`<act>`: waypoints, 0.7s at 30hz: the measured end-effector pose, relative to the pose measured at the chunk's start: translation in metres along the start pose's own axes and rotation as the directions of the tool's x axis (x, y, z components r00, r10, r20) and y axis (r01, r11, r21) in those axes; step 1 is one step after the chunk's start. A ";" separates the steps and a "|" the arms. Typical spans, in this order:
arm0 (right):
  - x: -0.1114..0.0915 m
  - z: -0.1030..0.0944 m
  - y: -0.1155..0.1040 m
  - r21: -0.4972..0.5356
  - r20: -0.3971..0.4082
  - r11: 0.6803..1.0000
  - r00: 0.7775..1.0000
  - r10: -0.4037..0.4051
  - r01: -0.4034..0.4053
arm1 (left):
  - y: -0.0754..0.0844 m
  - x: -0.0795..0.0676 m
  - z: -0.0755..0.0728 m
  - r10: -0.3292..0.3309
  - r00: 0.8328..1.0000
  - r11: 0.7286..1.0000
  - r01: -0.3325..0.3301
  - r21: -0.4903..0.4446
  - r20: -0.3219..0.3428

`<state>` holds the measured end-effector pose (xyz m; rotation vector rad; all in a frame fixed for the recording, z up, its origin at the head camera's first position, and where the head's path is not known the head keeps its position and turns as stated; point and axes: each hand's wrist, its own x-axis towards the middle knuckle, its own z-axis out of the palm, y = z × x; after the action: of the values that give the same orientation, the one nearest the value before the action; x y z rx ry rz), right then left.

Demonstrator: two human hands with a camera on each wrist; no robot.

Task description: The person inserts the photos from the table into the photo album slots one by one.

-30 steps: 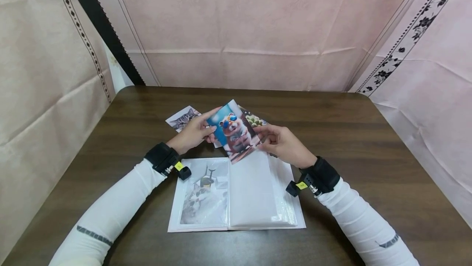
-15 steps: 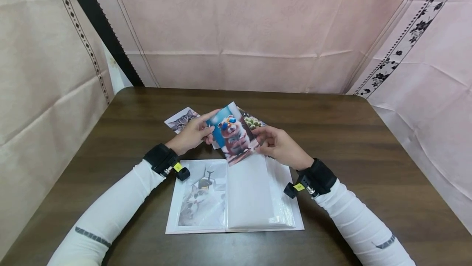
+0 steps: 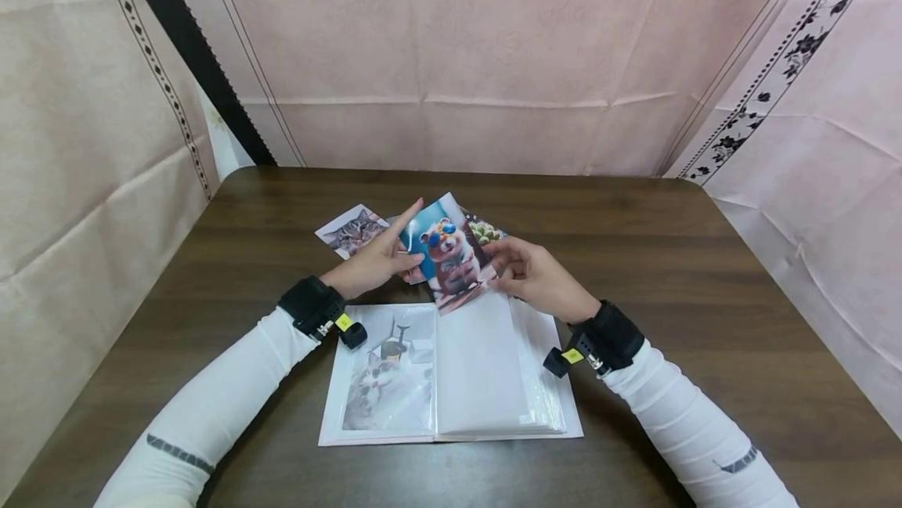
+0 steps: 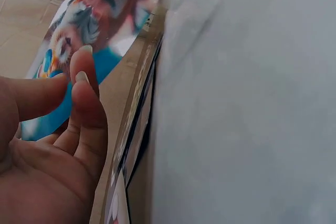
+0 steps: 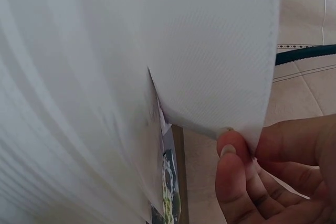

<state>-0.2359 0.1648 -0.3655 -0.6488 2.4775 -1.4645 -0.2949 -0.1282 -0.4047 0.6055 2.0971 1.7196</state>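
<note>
A glossy photo [image 3: 451, 261] of a furry animal in blue sunglasses is tilted over the top of an open photo album [image 3: 331, 414]. My left hand [image 3: 377, 264] grips its left side, thumb over the front and index finger stretched along the upper edge. In the left wrist view the print [image 4: 105, 11] bows slightly beyond the fingertips. My right hand [image 3: 537, 277] pinches the top corner of a raised white album page [image 3: 482, 363], close to the photo's lower right corner. The right wrist view shows the page [image 5: 210, 51] standing up between thumb and fingers.
Behind the hands lie a cat photo [image 3: 352, 230] and a photo with green plants [image 3: 485, 231], both partly covered. The album's left pocket holds a pale picture [image 3: 387, 383]. The brown table [image 3: 634, 226] meets hanging pink cloth [image 3: 493, 62] at its far edge.
My left hand has moved a little to the right along the photo, and its index finger now points up more. The photo has shifted only slightly; the right hand keeps its place at the page.
</note>
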 end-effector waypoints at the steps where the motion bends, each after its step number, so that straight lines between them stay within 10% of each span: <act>1: 0.000 0.000 0.000 -0.001 0.001 1.000 1.000 0.002 -0.002 | 0.000 0.000 0.000 0.000 1.000 1.000 0.000 -0.002 0.011; 21: 0.000 -0.003 -0.003 -0.011 0.004 1.000 1.000 -0.028 0.028 | 0.001 0.002 -0.001 0.030 0.996 0.990 -0.018 0.137 -0.088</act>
<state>-0.2365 0.1658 -0.3609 -0.6906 2.4852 -1.4587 -0.2967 -0.1276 -0.4036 0.6048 2.2930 1.6547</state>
